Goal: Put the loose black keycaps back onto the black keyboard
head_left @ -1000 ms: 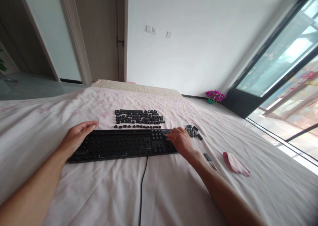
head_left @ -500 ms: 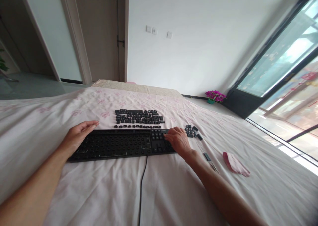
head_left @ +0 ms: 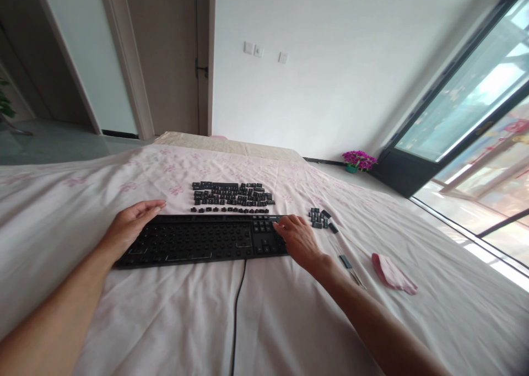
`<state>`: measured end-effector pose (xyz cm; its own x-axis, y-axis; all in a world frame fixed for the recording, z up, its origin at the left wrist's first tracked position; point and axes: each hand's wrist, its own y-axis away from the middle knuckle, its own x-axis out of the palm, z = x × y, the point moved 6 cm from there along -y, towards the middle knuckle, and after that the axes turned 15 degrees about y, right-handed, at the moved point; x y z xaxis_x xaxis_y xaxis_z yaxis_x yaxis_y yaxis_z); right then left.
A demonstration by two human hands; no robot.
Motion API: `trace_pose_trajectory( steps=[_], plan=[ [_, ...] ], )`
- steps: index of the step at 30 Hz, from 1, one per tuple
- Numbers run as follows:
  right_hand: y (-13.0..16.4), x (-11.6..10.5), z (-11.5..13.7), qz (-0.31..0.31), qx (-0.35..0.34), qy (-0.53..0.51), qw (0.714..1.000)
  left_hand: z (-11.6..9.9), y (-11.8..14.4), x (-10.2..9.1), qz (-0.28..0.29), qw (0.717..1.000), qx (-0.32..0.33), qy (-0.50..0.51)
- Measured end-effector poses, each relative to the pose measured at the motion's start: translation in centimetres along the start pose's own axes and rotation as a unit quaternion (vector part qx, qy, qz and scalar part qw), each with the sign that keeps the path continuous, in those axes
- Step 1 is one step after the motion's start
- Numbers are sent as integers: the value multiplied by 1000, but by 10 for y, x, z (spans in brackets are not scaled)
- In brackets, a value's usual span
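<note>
The keyboard [head_left: 198, 242] is steadied at its far-left corner by the flat, pressed-together left hand [head_left: 132, 225] while the right hand [head_left: 298, 237] is curled on its right end.

The keyboard [head_left: 198, 241] lies on the bedsheet [head_left: 268, 315] — keycap rows [head_left: 231, 195] just behind it, a smaller keycap cluster [head_left: 320, 218] off its right end, a folded cloth [head_left: 392, 273] farther right.

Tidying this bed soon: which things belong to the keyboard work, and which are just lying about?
In use:
keyboard, left hand on its left end, right hand on its right end
rows of keycaps
small keycap pile

Lying about:
pink cloth
slim tool
potted flowers
</note>
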<state>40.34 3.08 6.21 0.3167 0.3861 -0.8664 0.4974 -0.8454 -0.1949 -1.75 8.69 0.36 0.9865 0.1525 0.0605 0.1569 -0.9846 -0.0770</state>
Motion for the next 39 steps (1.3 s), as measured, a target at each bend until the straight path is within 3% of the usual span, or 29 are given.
trace_pose_trajectory(
  steps=[14,18,29,39],
  plan=[
    [6,-6,15,-13,-13,38,999,9,-5,-6,0,1000,-14,-18],
    [9,-5,12,-16,10,10,1000,4,-1,-4,-5,1000,-8,-12],
    [9,14,-19,-11,79,-187,979,-2,2,-1,7,1000,1,-14],
    [16,7,-12,-22,90,-145,985,1,1,-1,5,1000,-5,2]
  ],
)
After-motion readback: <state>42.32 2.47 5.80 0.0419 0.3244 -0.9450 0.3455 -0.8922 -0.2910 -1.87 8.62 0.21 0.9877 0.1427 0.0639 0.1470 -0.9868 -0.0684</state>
